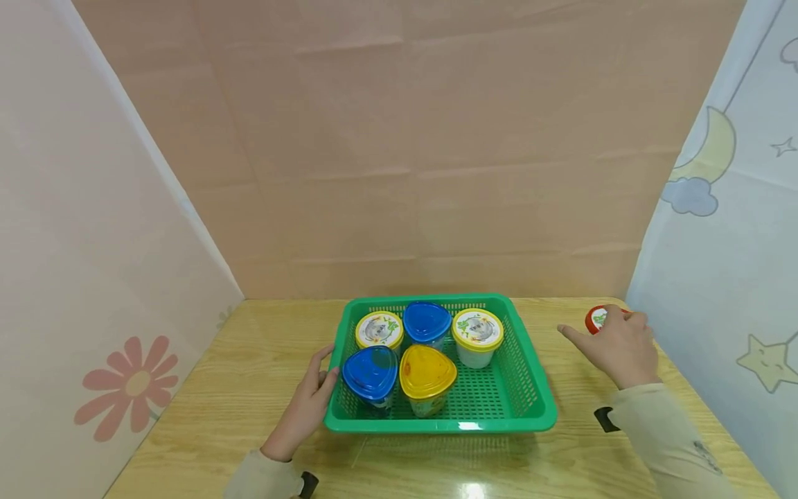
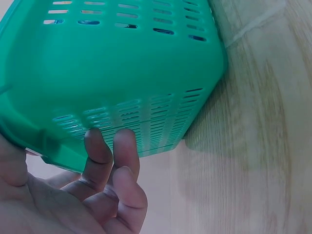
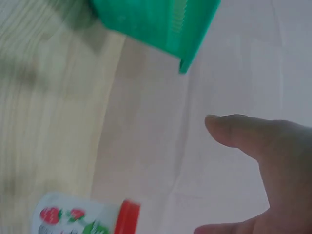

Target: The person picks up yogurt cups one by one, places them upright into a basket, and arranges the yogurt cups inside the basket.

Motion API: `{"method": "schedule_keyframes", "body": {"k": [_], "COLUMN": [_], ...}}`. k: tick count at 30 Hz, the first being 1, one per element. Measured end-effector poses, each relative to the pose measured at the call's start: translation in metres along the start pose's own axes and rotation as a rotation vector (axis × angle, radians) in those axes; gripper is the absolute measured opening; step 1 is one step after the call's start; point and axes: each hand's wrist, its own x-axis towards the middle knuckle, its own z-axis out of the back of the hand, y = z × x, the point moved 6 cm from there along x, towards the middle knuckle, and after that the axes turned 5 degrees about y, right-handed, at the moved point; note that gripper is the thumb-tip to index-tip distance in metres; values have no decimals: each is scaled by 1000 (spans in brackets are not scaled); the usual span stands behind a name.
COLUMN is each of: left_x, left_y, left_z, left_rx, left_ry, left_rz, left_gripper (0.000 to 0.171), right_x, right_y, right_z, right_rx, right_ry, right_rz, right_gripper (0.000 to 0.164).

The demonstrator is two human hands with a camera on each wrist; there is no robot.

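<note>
My left hand [image 1: 304,405] grips the left rim of a green plastic basket [image 1: 436,426], thumb at the rim and fingers curled beneath it along the slotted outer wall in the left wrist view. To the right, my right hand [image 1: 623,355] hovers by a jar with a red lid [image 1: 597,318], thumb spread wide. In the right wrist view that white jar [image 3: 73,217] has strawberries printed on its side and stands apart from the thumb and finger. Inside the basket are two blue-lidded containers [image 1: 370,373], a yellow-lidded container [image 1: 427,371] and two white tubs with yellow-rimmed lids [image 1: 477,330].
The basket stands on a light wooden table [image 1: 249,367]. A plain pinkish-beige sheet [image 1: 411,152] hangs behind it. Patterned sheets hang at both sides, with a flower [image 1: 134,384] on the left and a moon [image 1: 717,145] on the right.
</note>
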Motion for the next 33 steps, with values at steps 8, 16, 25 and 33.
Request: {"method": "schedule_keyframes", "body": {"k": [8,16,25,33], "left_x": [1,1,0,1], "left_y": [-1,0,-1,0], "left_z": [0,0,-1,-1], "left_rx": [17,-6,-1,-10], "left_ry": [0,8,9,18], "left_rz": [-6,-4,-4,-1], "left_gripper": [48,48,48,49], "right_x": [14,21,27,30], "right_y": [-50,-75,-82,-88], "right_z": [4,0,-7,-13], "right_rx": [-71,-82,-94,-81], "right_ry": [-78,-23,17,10], "right_rz": [-136,-203,-217,-213], "right_gripper": [116,117,117,113]}}
